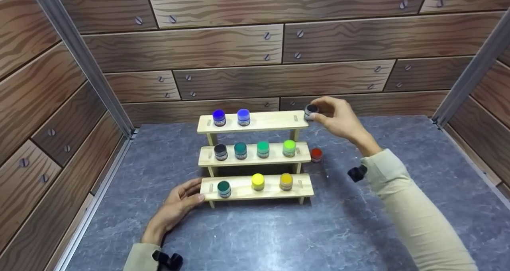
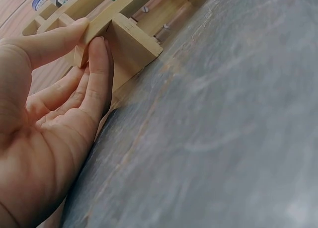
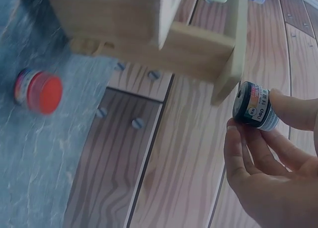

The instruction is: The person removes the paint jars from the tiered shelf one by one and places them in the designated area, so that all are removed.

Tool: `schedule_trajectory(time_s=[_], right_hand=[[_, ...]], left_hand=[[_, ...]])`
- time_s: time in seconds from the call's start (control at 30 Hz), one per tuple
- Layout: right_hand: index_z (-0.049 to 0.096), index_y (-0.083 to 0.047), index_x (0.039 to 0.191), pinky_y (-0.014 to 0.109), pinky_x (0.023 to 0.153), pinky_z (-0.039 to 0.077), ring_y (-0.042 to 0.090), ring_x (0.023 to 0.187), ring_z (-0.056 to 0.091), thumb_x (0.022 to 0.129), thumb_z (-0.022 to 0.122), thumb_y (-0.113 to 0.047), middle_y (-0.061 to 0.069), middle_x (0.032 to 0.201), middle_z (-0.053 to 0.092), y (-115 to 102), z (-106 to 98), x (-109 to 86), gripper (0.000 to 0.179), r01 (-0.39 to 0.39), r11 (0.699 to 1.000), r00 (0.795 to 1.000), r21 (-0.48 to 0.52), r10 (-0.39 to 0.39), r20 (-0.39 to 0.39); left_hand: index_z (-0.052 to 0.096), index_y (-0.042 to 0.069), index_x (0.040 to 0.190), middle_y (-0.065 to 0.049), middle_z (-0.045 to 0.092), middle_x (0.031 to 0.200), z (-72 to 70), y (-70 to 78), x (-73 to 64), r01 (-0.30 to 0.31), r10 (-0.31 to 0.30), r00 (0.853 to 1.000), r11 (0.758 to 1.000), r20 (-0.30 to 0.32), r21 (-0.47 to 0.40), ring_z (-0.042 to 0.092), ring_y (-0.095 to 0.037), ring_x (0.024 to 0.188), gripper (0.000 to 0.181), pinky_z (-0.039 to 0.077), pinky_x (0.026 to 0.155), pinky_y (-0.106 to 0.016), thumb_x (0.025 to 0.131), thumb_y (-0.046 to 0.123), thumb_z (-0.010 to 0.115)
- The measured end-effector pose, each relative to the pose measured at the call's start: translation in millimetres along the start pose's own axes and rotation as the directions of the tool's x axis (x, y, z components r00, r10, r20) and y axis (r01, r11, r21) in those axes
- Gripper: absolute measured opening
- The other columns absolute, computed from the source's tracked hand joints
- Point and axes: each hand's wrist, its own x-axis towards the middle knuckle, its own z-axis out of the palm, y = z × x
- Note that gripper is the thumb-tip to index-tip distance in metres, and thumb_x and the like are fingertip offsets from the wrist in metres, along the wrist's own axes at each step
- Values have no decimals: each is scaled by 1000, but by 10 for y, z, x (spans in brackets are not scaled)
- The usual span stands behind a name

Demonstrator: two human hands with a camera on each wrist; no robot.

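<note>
A three-tier wooden stand (image 1: 255, 159) carries small paint jars on its steps. My left hand (image 1: 177, 207) pinches the left end of the lowest step between thumb and fingers; the left wrist view shows the thumb on top and fingertips underneath. My right hand (image 1: 338, 117) holds a black paint jar (image 3: 254, 106) by thumb and fingertips, just beyond the right end of the top step. Two blue-purple jars (image 1: 243, 117) stand on that step's left half. A dark green jar (image 1: 224, 189), a yellow jar (image 1: 257, 182) and an ochre jar (image 1: 286, 182) stand on the lowest step.
Along the middle step stand a black jar (image 1: 220, 152), a teal jar (image 1: 240, 150), a green jar (image 1: 263, 149) and a lime jar (image 1: 289, 148). A red jar (image 1: 316, 155) is on the grey tabletop (image 1: 255, 239), right of the stand. Wood-patterned walls (image 1: 231, 48) enclose the back and sides.
</note>
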Motion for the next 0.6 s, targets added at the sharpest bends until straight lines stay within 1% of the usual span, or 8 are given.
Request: schedule_trajectory(time_s=[0.1,0.17,0.37,0.6], right_hand=[[65,2,139,17,92,59,36,120,70,102,73,-11,23,134,69,80,-32,-39,40,-4,1000,1000,6,4,-3],[64,3,139,12,88,57,37,119,70,102,73,-10,24,134,69,135,-48,-63,40,-12,1000,1000,18,12,-2],[62,3,141,13,80,58,38,116,71,102,72,-9,25,132,68,300,-55,-136,42,-63,998,998,18,62,17],[62,6,139,12,81,57,42,119,70,103,70,-6,28,133,67,521,-18,-208,39,-77,997,997,22,77,29]], left_hand=[[18,-16,162,-39,33,163,1,-6,-4,3,-3,1000,1000,-3,-6,65,-20,127,80,54,113,-32,100,-1,66],[18,-16,162,-39,32,163,0,-4,-3,3,-3,1000,1000,-2,-9,65,-21,128,80,54,113,-32,100,-1,66],[18,-16,162,-39,30,164,-3,-2,2,7,-7,1000,1000,-10,-8,65,-20,127,80,54,112,-30,100,-1,66],[19,-16,162,-39,32,163,-5,-9,5,-3,3,1000,1000,-10,-5,65,-21,127,80,54,113,-31,100,0,67]])
